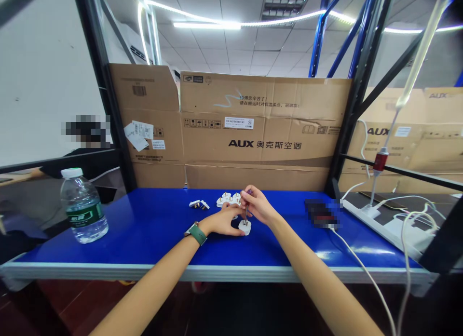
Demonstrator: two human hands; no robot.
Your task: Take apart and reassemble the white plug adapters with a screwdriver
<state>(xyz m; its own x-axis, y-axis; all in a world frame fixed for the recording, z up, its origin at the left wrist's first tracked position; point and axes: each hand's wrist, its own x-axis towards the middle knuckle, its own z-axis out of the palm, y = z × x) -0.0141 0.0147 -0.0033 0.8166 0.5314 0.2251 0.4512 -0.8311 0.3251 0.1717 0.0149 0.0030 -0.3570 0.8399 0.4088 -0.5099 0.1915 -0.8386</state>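
My right hand (256,203) is closed round the handle of a screwdriver (246,213), its shaft pointing down. The tip meets a white plug (245,228) lying on the blue table. With thumb and fingers, my left hand (224,220) grips that plug at its side; a green-banded watch (197,233) is on the wrist. Just beyond my hands sits a cluster of white plugs (226,198) with brass pins, partly hidden by my fingers. Two white plug parts (198,204) lie to the left of the cluster.
A water bottle (83,208) stands at the table's left. On the right are a dark phone (321,213) with a white cable and a white power strip (379,230). Cardboard (260,155) walls off the back. Another person (87,150) is beyond the left frame post.
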